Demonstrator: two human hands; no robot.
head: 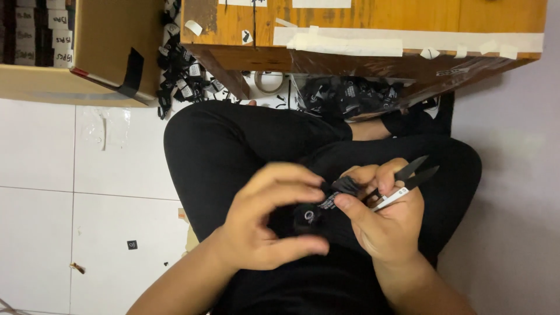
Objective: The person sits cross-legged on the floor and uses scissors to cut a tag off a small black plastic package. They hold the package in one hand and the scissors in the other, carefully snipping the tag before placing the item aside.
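The left hand (262, 224) pinches a small black fabric piece with a white tag (324, 204). The right hand (382, 219) grips it too, with black-bladed thread snips (405, 181) tucked in. Keeping the fabric taut and the fingertips clear of the blades would likely give a cleaner snip.

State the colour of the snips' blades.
Black blades on the thread snips in the right hand; head view.

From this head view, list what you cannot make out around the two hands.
1. Small black item: mostly covered by the left hand and right hand; its shape stays unclear.
2. Thread snips: handle end hidden inside the right hand.
3. Black pile: shadowed under the wooden table; single pieces too small to tell.
4. Cardboard box: cut off by the top and left edges.
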